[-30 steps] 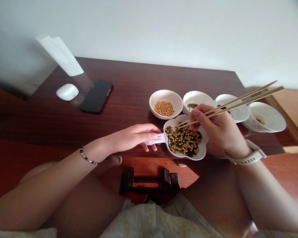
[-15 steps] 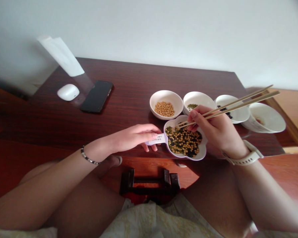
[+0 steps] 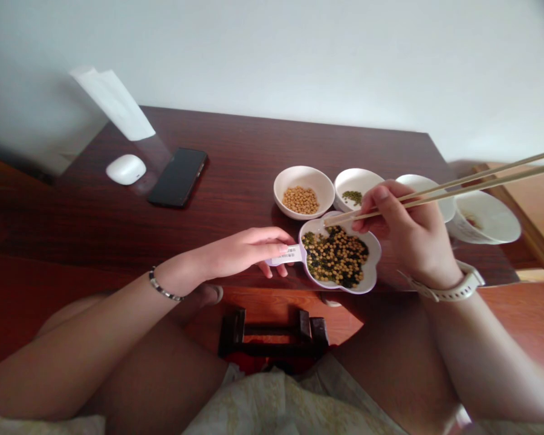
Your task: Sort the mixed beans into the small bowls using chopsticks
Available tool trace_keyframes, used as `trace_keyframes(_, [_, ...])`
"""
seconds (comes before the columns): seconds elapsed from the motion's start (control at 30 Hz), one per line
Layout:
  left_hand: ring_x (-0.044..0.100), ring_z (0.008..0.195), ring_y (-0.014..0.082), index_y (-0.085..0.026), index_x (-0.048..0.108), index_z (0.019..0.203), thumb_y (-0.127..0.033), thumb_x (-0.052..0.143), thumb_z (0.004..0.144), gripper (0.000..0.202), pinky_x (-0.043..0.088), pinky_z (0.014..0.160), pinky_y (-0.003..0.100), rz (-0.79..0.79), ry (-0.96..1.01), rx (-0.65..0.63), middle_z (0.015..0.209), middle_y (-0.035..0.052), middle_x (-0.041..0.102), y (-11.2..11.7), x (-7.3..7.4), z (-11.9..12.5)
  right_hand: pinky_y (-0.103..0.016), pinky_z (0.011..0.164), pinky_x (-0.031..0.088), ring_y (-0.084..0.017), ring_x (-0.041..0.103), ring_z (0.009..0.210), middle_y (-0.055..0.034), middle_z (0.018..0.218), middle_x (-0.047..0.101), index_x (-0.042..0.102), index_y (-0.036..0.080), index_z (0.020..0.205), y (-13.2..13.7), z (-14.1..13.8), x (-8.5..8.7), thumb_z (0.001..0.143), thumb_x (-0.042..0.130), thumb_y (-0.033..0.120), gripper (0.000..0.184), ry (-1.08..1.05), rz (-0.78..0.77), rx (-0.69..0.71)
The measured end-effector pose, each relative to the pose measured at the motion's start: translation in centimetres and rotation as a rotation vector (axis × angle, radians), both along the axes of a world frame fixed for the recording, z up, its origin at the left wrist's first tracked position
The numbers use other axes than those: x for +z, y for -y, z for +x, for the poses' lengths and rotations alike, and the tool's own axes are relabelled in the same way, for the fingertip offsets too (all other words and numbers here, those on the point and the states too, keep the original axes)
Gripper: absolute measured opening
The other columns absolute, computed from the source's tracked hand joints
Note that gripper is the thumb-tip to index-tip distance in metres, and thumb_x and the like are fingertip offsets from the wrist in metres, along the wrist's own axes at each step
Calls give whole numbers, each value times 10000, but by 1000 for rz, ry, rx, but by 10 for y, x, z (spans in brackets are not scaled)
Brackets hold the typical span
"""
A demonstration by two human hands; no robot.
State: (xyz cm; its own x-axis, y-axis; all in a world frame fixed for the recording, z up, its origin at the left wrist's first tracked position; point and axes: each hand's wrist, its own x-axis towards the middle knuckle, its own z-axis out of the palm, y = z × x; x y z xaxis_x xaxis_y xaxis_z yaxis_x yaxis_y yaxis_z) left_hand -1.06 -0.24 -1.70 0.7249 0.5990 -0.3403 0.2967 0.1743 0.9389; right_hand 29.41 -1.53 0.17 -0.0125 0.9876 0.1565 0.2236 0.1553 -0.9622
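A flower-shaped white dish (image 3: 372,275) full of mixed yellow, green and dark beans sits at the table's near edge. My left hand (image 3: 247,249) pinches the dish's handle (image 3: 284,254), fingers closed on it. My right hand (image 3: 412,232) grips a pair of wooden chopsticks (image 3: 453,188). Their tips hover over the dish's far rim, just above the beans. I cannot tell whether a bean is between the tips. Behind stand a bowl of yellow beans (image 3: 303,191) and a bowl with a few green beans (image 3: 357,183).
Two more white bowls (image 3: 487,216) stand at the right, partly behind my right hand. A black phone (image 3: 178,176), a white mouse-like object (image 3: 126,168) and a white folded stand (image 3: 113,103) lie at the far left. A dark wooden stool (image 3: 272,331) is below the table edge.
My right hand has risen slightly and shifted right, lifting the chopstick tips from the beans to the dish's far rim. The left hand has stayed on the handle.
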Motion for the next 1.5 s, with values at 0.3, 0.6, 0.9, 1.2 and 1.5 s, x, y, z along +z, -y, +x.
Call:
trace_keyframes(0.3, [766, 922, 216, -204, 687, 1359, -495, 613, 1119, 384, 579, 860, 340, -15, -23, 2, 1207, 93, 816, 1, 6, 0, -352, 574, 587, -214, 690, 675, -44, 806, 672, 683, 290, 846, 4, -9, 9, 1067, 712, 505, 309, -177, 68, -150])
trace_keyframes(0.6, [771, 941, 230, -220, 716, 1306, -499, 627, 1109, 353, 579, 852, 337, -16, -27, 53, 1137, 84, 829, 8, 13, 1, -302, 735, 674, -201, 810, 888, -26, 968, 743, 710, 276, 949, 2, -17, 0, 1045, 753, 506, 252, -166, 47, -76])
trace_keyframes(0.9, [775, 967, 236, -224, 709, 1317, -508, 634, 1095, 368, 612, 836, 350, -14, 19, 24, 1186, 108, 815, 14, 15, -2, -319, 751, 688, -225, 834, 947, -39, 1056, 800, 725, 281, 1023, 5, -14, 1, 1026, 747, 569, 288, -145, 44, -95])
trace_keyframes(1.2, [786, 980, 250, -248, 719, 1316, -484, 662, 1070, 346, 606, 809, 353, -19, 15, 82, 1139, 93, 810, 29, 24, 2, -244, 550, 567, -130, 688, 601, 30, 780, 690, 709, 262, 964, 13, -2, 10, 988, 812, 513, 272, -225, 182, -104])
trace_keyframes(1.5, [746, 1124, 236, -224, 716, 1363, -497, 676, 1078, 396, 610, 827, 303, 12, 92, 119, 1387, 126, 715, 51, 29, 2, -258, 554, 560, -151, 718, 628, -4, 755, 702, 709, 231, 870, 46, 15, 20, 1015, 736, 613, 409, -341, 49, -44])
